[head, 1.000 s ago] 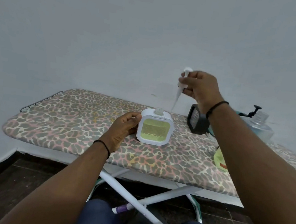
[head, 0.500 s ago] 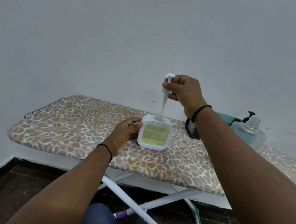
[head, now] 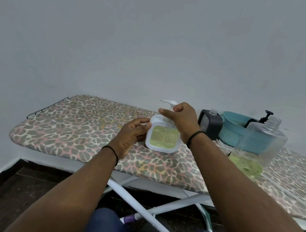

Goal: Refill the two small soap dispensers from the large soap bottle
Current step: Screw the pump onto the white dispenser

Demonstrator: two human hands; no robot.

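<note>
While left hand (head: 131, 134) steadies white dispenser (head: 162, 138) near ironing board's (head: 76, 127) front edge, right hand (head: 181, 118) pinches pump (head: 169, 103) directly above neck, axis upright; likely screwing down next.

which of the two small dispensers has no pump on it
The dark grey dispenser by the teal basket: bare open neck. The white dispenser has its pump.

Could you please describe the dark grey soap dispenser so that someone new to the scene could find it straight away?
Start at the leopard-print ironing board and look to its far edge by the wall. There, just behind the right hand and touching the teal basket, stands the dark grey dispenser. Unlike the white dispenser, it has no pump, only a bare clear neck.
</note>
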